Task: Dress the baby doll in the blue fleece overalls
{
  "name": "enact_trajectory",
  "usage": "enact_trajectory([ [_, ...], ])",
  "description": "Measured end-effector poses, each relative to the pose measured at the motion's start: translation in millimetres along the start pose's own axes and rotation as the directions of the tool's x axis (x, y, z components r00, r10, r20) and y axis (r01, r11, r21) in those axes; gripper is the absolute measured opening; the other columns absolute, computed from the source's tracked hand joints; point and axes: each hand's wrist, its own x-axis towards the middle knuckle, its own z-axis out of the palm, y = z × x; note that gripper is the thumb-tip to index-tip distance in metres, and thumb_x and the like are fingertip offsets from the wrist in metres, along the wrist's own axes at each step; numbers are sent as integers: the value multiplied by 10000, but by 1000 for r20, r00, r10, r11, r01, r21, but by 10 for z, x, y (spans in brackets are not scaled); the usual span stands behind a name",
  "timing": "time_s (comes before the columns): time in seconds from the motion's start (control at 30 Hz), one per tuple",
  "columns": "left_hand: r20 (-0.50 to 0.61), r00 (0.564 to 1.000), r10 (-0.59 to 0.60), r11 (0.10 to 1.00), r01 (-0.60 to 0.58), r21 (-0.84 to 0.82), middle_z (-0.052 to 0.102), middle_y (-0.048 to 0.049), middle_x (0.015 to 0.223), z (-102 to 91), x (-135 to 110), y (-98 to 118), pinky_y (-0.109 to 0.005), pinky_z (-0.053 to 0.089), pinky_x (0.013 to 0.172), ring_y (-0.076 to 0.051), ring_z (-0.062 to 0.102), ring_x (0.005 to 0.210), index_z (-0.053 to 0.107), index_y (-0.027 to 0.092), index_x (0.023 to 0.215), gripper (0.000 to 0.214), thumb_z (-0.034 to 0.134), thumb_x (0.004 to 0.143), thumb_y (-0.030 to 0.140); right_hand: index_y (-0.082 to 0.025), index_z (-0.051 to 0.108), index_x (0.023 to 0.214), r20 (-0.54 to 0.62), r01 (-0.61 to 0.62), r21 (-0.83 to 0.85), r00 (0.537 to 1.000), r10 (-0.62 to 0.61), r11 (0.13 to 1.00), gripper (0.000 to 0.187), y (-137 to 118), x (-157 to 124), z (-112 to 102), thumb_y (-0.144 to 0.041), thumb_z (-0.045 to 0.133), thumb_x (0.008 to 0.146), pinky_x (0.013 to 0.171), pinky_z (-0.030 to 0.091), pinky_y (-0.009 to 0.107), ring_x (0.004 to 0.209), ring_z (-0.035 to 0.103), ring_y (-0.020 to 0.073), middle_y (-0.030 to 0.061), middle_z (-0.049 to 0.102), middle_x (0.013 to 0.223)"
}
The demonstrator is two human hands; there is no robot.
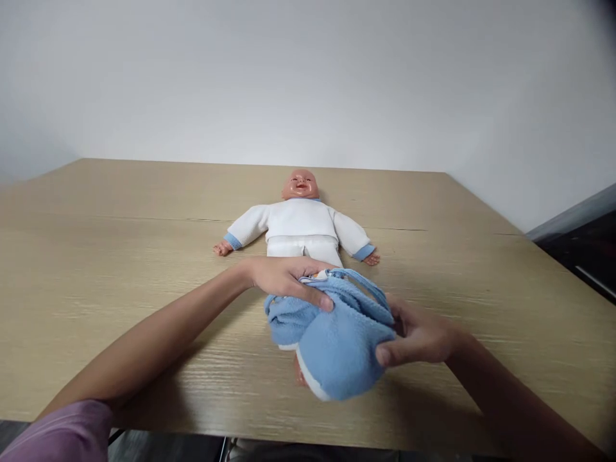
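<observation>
A baby doll (302,218) in a white top with blue cuffs and white pants lies on its back, head away from me and arms spread. Over its lower legs I hold a blue fleece doll garment (339,346) with white edging, bunched up, a strap-like loop at its top. My left hand (293,279) grips the garment's upper left part, thumb on top and fingers mostly hidden behind. On the right side, my right hand (416,333) pinches the cloth between thumb and fingers. Part of a doll's foot (300,372) shows under the garment; the legs are hidden.
The wooden table (120,256) has a thin seam running across it. Behind it stands a pale wall (308,83). A dark object (587,237) is beyond the table's right edge. The table's near edge lies close to my body.
</observation>
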Motion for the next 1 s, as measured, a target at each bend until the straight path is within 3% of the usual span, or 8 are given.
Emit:
enact_trajectory([
  [0.17,155,982,-111,986,128,-104,799,-42,972,43,-24,53,-297,636,817,-232,729,910,758,162,1011,552,1054,606,392,-277,811,1237,-229,-5,266,971,68,964,563,155,33,-1,-642,894,817,1030,568,427,1105,738,278,63,800,1166],
  [0.27,155,981,-119,989,130,-64,788,-34,909,44,-27,37,-308,628,845,-217,725,862,764,162,905,387,996,707,400,-274,762,1362,-165,-72,202,980,107,977,602,68,26,61,-652,823,897,1097,545,457,1237,706,300,86,786,1269],
  [0.43,56,998,-33,999,34,-7,772,-89,1215,39,-23,22,-372,580,1053,-271,707,1165,789,180,1136,353,863,877,408,-207,757,1355,41,-39,-25,998,40,999,691,-156,-71,222,-616,896,816,934,623,411,1106,740,323,90,805,1151],
  [0.63,-6,997,-76,995,75,-70,748,-38,911,118,-14,60,-293,603,794,-195,686,848,757,177,983,427,849,873,579,-207,749,1335,-94,43,108,995,-33,993,704,-98,-117,361,-582,922,765,982,605,458,1124,746,354,92,810,1113],
  [0.7,-15,997,-71,992,69,-104,727,-30,865,136,2,47,-267,581,727,-180,657,800,757,172,955,479,884,819,613,-218,774,1273,-236,63,102,971,-38,993,608,-31,-93,419,-516,942,770,977,595,438,1097,743,335,79,811,1121],
  [0.83,-25,997,-77,992,74,-105,724,-5,879,163,36,42,-253,558,745,-172,651,814,777,189,984,446,956,736,514,-233,813,1086,-549,131,129,835,-39,983,317,85,-38,573,-448,884,864,886,568,363,965,719,266,34,807,1047],
  [0.9,-47,993,-112,993,109,-49,706,9,851,181,40,83,-249,535,744,-157,634,790,757,185,926,339,886,810,477,-239,815,1028,-582,163,182,813,-27,970,278,106,-38,668,-470,865,880,857,563,349,933,715,257,26,802,997],
  [1.0,-89,985,-148,986,154,59,726,-1,958,217,30,177,-265,526,811,-182,656,894,727,180,994,294,826,802,379,-251,812,1094,-616,167,225,788,8,960,324,105,-85,866,-494,859,885,973,570,376,1088,729,297,45,816,1098],
])
